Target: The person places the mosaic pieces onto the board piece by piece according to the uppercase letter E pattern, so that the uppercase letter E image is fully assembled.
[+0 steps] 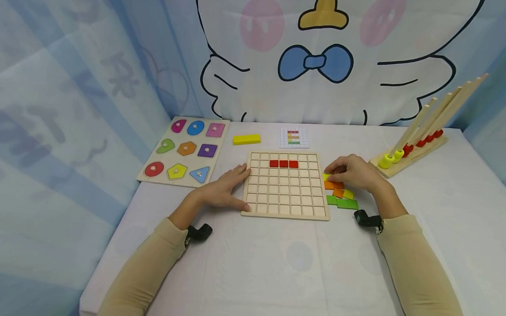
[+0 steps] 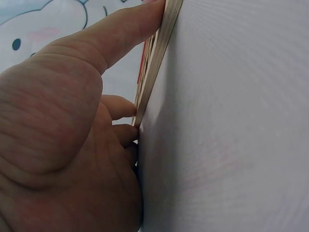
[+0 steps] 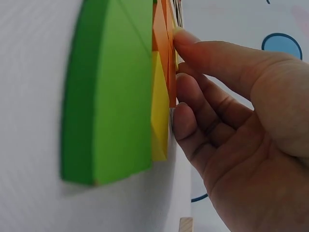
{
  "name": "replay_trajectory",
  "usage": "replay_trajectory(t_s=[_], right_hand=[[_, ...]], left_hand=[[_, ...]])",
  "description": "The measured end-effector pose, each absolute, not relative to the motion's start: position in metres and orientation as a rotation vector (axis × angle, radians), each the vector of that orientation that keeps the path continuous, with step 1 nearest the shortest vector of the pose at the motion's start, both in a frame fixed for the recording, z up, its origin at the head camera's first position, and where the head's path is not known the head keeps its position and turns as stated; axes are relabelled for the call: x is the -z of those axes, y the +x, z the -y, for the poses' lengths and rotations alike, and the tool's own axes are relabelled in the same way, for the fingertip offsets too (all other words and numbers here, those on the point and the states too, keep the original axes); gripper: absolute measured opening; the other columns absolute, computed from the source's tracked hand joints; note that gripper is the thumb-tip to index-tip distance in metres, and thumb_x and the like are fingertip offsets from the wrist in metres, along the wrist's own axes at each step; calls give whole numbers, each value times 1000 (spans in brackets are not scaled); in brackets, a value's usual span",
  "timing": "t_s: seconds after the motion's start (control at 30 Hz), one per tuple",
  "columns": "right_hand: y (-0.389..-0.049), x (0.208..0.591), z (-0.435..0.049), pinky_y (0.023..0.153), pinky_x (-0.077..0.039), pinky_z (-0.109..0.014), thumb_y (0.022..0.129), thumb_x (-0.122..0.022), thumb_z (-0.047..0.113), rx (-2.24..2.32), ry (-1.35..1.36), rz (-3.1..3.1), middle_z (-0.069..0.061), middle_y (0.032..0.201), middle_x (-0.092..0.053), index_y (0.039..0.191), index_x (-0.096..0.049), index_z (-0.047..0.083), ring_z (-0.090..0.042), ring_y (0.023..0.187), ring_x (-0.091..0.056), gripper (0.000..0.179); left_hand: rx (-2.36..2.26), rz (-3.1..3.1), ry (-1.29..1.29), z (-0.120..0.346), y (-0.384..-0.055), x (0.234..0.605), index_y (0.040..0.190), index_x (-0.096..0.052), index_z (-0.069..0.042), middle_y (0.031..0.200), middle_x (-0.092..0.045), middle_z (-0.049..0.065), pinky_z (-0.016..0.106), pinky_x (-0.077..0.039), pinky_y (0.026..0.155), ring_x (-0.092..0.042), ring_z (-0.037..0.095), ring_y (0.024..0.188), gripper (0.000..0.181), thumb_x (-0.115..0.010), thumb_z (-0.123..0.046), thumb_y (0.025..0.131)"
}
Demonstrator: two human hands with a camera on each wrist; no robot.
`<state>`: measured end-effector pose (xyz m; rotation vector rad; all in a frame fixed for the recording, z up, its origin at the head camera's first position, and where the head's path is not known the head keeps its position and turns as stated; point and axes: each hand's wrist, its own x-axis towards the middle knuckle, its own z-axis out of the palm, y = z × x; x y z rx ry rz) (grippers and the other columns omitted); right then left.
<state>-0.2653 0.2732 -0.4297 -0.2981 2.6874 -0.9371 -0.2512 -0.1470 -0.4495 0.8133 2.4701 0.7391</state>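
A wooden grid board (image 1: 285,216) lies mid-table, with a row of red squares (image 1: 284,164) in its upper part. At the board's left side my left hand (image 1: 224,187) rests with fingers spread; thumb and fingertips touch the rim, as the left wrist view also shows. Right of the board my right hand (image 1: 354,173) pinches a yellow block (image 1: 326,177) between thumb and fingers. Beneath that hand lie orange blocks (image 1: 338,193), another yellow block (image 1: 348,194) and green blocks (image 1: 347,204). In the right wrist view a green block (image 3: 120,96) fills the foreground.
Behind the board lie a yellow bar (image 1: 246,139) and a small pattern card (image 1: 294,138). A shape puzzle board (image 1: 146,178) is at the left. On the right stands a wooden peg rack (image 1: 436,146) with red and yellow beads. Printed curtains surround the table (image 1: 248,271).
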Motion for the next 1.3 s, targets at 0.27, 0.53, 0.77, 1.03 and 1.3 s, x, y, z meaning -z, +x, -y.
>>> replay_trajectory(t_s=[0.27,0.53,0.77,1.03,1.3], right_hand=[[-265,430,-273,84,-50,-33,100,-70,15,948,-295,-2683,-11,119,-72,124,-75,10,-28,99,-57,25],[-266,432,-274,86,-48,-35,99,-72,22,930,-252,-2714,-11,119,-71,125,-75,12,-27,101,-57,28],[-267,433,-274,84,-47,-35,101,-70,22,902,-265,-2721,-11,117,-68,129,-73,11,-28,101,-55,31],[-265,430,-272,77,-48,-32,101,-69,19,938,-308,-2704,-12,111,-66,129,-72,10,-28,96,-54,30],[-268,433,-273,77,-48,-34,101,-68,16,938,-281,-2765,-12,103,-64,119,-68,11,-27,92,-57,19]], left_hand=[[-753,-2464,814,147,-251,449,169,-10,-13,177,5,7,49,2,133,8,27,164,119,-83,-52,83],[-749,-2467,817,147,-253,450,169,-10,-13,177,5,6,48,3,133,8,26,164,119,-83,-53,83],[-747,-2467,813,148,-252,451,169,-10,-14,177,6,5,48,2,133,8,26,164,119,-83,-53,83],[-758,-2463,818,147,-252,450,169,-10,-13,177,5,7,48,2,133,8,27,164,120,-83,-53,82],[-764,-2466,817,147,-252,450,168,-11,-12,177,4,7,47,3,133,7,26,164,120,-84,-52,82]])
